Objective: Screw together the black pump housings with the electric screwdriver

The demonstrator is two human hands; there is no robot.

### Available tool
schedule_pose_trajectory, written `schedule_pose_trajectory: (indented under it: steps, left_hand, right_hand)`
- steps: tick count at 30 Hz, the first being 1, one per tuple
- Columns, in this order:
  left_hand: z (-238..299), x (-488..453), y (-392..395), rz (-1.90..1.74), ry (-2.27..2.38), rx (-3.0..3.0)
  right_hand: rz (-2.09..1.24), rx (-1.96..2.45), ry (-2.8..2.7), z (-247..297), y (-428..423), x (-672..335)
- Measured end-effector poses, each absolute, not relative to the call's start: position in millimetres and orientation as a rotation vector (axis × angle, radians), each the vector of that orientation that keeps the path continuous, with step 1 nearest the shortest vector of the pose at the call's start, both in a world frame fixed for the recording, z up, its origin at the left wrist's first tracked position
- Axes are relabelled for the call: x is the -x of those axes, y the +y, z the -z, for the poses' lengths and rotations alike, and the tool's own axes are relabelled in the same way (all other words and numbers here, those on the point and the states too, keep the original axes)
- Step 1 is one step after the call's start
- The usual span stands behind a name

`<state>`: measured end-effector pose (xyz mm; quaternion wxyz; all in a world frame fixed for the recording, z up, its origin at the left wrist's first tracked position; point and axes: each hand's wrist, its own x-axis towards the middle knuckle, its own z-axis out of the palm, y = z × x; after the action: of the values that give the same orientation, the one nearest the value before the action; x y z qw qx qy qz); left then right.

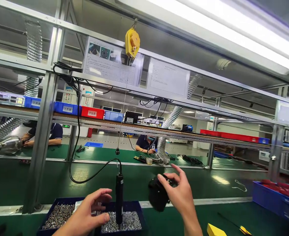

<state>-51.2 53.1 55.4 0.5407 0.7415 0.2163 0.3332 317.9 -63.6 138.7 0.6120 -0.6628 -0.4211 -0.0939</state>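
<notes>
My right hand [180,193] is raised over the green belt and grips a small black part [158,195] between thumb and fingers. My left hand [89,211] hovers with loosely spread fingers beside a black electric screwdriver [119,198] that stands upright in a dark blue tray [134,206] of small silvery screws. The hand holds nothing. The screwdriver's black cable loops up to the frame on the left.
A second blue tray [61,200] of longer screws sits at lower left. A blue bin [267,196] with red parts stands at the right, and a yellow object [215,230] lies near the bottom edge. A yellow tool balancer [132,42] hangs overhead. Two seated people work across the belt.
</notes>
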Motion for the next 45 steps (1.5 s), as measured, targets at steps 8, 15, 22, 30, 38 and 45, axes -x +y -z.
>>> schedule_pose_trajectory:
  steps: [8,15,22,30,38,45]
  left_hand:
    - [-20,21,62,-0.71,0.22,-1.485]
    - [-40,22,44,-0.825,0.237,-1.073]
    - [-66,48,60,-0.959,0.352,-1.017]
    - [-65,49,58,-0.98,0.341,-1.066]
    - [-69,51,57,-0.994,0.382,-1.025]
    - [-64,51,60,-1.013,0.332,-1.031]
  right_hand:
    - [-0.602,0.965,-1.339,-113,-30,-157]
    - [-0.326,1.085,-1.281,-111,-23,-157]
    - [-0.809,1.056,-1.385,-107,-44,-136]
    - [-0.952,1.148,-1.421,-105,-38,-121]
    - [-0.842,1.196,-1.433,-107,-40,-115]
    - [-0.814,1.204,-1.408,-113,-44,-107]
